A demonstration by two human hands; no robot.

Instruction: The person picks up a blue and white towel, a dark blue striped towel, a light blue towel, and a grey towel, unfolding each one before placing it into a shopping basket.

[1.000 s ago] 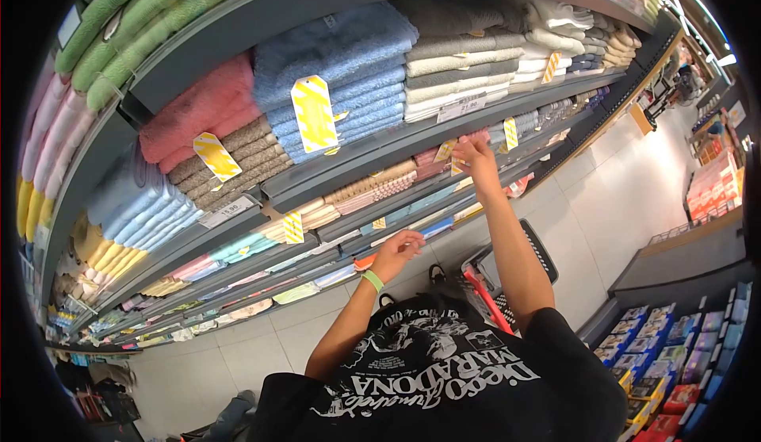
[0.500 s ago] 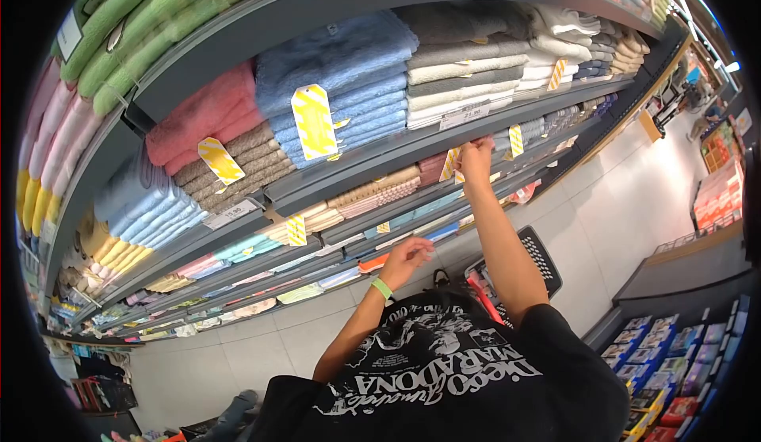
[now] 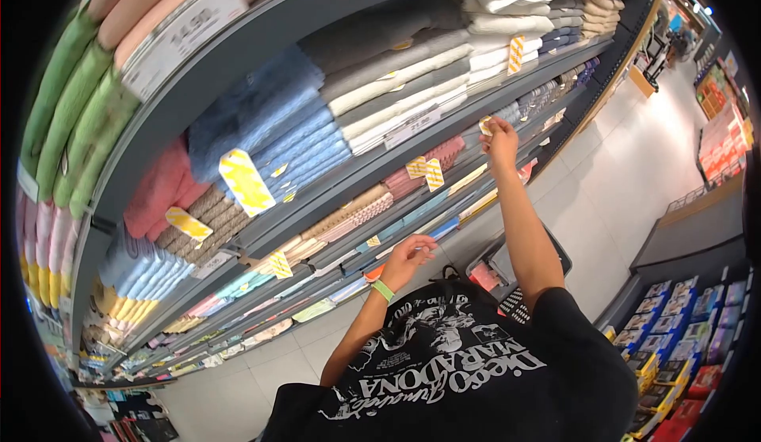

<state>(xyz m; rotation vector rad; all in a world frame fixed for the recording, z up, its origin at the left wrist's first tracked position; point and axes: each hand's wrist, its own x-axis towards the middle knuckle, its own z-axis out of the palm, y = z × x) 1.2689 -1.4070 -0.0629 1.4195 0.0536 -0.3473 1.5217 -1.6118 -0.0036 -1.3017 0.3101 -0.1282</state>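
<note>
My right hand reaches to the shelf edge, thumb and fingers pinched on a small yellow-and-white striped tag in front of folded grey towels. To its left, pink textured towels are stacked with similar tags hanging from them. My left hand, with a green band at the wrist, hovers in front of the lower shelves. Its fingers are loosely bent and apart, holding nothing. Folded blue towels and white towels fill the shelf above.
A grey shelf edge runs across the stacks, carrying a price label. Beside my body stands a dark shopping basket on the tiled floor. Boxed goods line a display at the lower right.
My right hand has moved right along the shelf, from the tags on the pink towels to a tag by the grey ones. The view has shifted; my left hand stays much the same.
</note>
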